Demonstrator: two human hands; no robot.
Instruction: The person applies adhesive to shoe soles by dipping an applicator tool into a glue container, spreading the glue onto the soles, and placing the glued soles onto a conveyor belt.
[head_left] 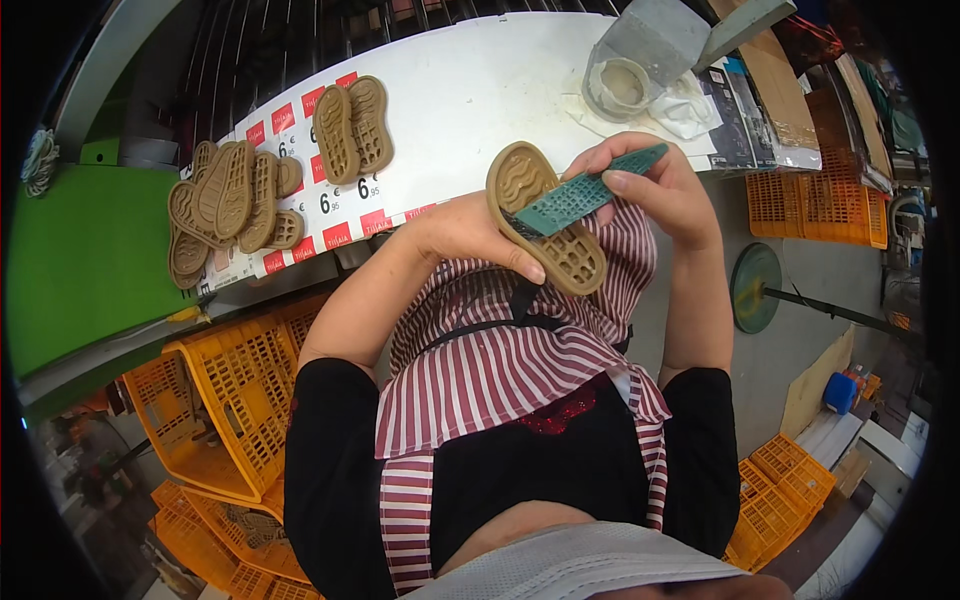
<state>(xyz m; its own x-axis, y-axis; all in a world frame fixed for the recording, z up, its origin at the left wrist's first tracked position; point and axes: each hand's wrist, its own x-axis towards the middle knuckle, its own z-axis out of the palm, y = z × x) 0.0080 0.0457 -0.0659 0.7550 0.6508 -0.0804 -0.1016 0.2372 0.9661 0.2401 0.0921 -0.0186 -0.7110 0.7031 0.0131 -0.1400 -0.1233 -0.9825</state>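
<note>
One brown sole (575,258), just above the frame's centre, sits clamped in the left hand (480,232), fingers hidden behind; the right hand (665,190) pinches a green strip (590,195) masking the sole's middle.

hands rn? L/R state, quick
Left hand: closed, holding a tan sole, thumb in front, other fingers hidden behind.
Right hand: closed, pinching a green textured strip angled over the sole.
</note>
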